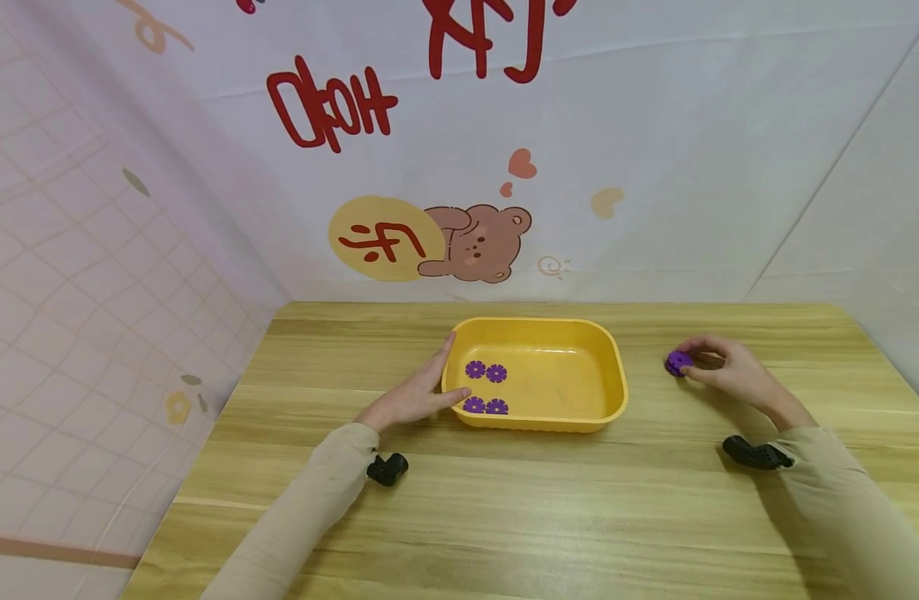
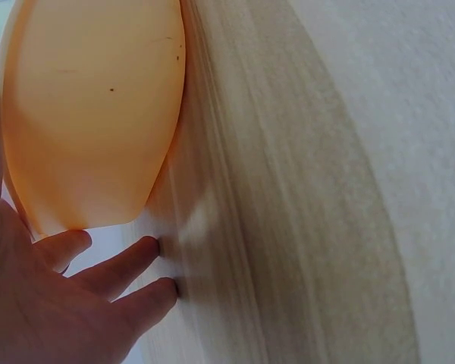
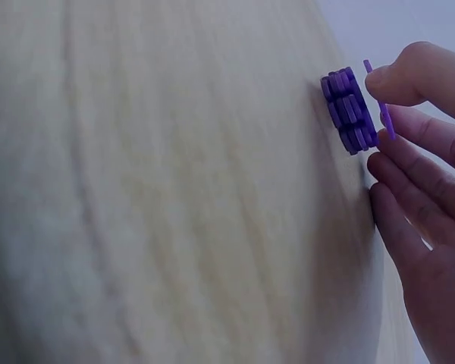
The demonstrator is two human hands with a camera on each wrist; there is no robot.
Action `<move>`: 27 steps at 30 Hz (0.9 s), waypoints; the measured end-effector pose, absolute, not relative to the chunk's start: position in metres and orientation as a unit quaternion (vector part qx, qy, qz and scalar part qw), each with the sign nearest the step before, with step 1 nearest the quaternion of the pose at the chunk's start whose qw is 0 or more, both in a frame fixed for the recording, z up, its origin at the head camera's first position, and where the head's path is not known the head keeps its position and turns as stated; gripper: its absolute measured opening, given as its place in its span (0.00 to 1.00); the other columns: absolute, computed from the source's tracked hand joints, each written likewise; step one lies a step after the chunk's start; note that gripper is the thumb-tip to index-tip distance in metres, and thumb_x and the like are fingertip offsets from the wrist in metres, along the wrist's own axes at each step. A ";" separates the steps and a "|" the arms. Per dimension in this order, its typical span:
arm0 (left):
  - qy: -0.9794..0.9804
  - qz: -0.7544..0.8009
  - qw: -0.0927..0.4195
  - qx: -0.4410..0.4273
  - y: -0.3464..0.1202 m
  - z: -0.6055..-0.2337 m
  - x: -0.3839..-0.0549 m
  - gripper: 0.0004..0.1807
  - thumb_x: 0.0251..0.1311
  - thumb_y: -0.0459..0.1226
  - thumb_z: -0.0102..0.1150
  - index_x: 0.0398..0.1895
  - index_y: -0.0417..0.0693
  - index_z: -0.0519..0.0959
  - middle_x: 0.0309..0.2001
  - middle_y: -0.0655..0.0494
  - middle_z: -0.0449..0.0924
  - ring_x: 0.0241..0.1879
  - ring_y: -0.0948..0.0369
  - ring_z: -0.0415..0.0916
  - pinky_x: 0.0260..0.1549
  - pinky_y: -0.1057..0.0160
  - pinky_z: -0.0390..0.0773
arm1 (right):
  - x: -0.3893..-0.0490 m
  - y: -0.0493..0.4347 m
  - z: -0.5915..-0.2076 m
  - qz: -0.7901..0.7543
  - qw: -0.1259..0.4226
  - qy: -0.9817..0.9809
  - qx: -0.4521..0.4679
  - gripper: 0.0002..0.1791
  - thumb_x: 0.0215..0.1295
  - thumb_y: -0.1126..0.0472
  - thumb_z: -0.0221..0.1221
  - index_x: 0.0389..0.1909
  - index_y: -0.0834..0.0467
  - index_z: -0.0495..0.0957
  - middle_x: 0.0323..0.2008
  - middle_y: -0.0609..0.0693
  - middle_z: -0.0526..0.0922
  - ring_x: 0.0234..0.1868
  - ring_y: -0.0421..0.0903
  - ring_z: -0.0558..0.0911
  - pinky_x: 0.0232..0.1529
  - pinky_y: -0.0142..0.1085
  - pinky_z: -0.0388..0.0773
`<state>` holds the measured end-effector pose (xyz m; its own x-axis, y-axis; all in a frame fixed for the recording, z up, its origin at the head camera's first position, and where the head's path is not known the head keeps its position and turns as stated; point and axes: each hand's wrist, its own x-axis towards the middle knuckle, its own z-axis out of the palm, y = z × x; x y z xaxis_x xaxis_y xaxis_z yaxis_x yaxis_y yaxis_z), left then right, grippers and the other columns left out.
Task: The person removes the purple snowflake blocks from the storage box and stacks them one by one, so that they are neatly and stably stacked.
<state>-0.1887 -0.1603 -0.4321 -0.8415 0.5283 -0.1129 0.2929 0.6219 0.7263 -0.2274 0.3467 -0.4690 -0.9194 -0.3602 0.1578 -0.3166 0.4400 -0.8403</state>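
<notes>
- White cloth wall [image 1: 676,108] hangs behind the wood-grain worktop [image 1: 504,517], printed with red lettering [image 1: 332,108] and a brown bear [image 1: 485,242] beside a yellow circle [image 1: 372,218] (pale grid lines cover the cloth at far left).
- Furthest left among the things at work, a beige sleeve [image 1: 302,508] leads to the left hand [image 1: 416,396], with a black device [image 1: 387,469] at the wrist.
- That hand grips the left end of a yellow tub [image 1: 612,392], thumb over the rim and the other fingers along the outside; the left wrist view shows three of those fingers [image 2: 125,265] spread apart.
- Inside the tub, toward its left end, lie four purple discs [image 1: 496,373] with notched edges, in two pairs (the near wall partly hides the nearer pair).
- Right of the tub, and well apart from it, a stack of purple discs [image 3: 349,111] stands on the worktop.
- Just above that stack, the right hand [image 1: 736,377] pinches one thin purple disc [image 3: 387,121] between thumb and fingers, clear of the stack below.
- Beside the right wrist sits another black device [image 1: 755,454], and a second beige sleeve [image 1: 852,508] runs off toward the lower right.
</notes>
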 end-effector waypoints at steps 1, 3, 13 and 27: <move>0.886 0.369 0.160 0.232 -0.160 -0.432 -0.189 0.52 0.67 0.50 0.55 0.76 0.50 0.27 0.77 0.54 0.28 0.74 0.58 0.34 0.70 0.59 0.42 | -0.227 0.347 -0.469 -0.489 0.022 0.848 -0.202 0.17 0.59 0.75 0.62 0.49 0.76 0.73 0.46 0.64 0.79 0.48 0.28 0.76 0.47 0.22 0.75; 0.884 0.372 0.159 0.234 -0.160 -0.432 -0.189 0.52 0.67 0.49 0.55 0.76 0.50 0.27 0.77 0.54 0.28 0.74 0.58 0.34 0.70 0.58 0.42 | -0.226 0.347 -0.468 -0.490 0.024 0.847 -0.202 0.17 0.60 0.75 0.62 0.49 0.76 0.73 0.45 0.61 0.80 0.48 0.28 0.76 0.47 0.22 0.75; 0.886 0.368 0.161 0.233 -0.160 -0.430 -0.188 0.52 0.67 0.51 0.54 0.76 0.50 0.26 0.76 0.54 0.28 0.74 0.58 0.34 0.70 0.59 0.42 | -0.225 0.348 -0.468 -0.481 0.031 0.852 -0.204 0.17 0.61 0.72 0.62 0.50 0.74 0.73 0.47 0.60 0.78 0.50 0.27 0.75 0.49 0.23 0.74; 0.889 0.363 0.163 0.229 -0.160 -0.430 -0.188 0.52 0.68 0.51 0.54 0.76 0.49 0.27 0.76 0.54 0.29 0.74 0.58 0.34 0.70 0.59 0.42 | -0.226 0.346 -0.469 -0.477 0.028 0.851 -0.219 0.16 0.60 0.74 0.62 0.49 0.74 0.74 0.48 0.68 0.75 0.51 0.28 0.74 0.51 0.22 0.72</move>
<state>-0.1882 -0.1598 -0.4296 -0.8420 0.5252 -0.1234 0.2887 0.6320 0.7192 -0.2259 0.3465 -0.4691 -0.9028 -0.3989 0.1604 -0.3450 0.4496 -0.8239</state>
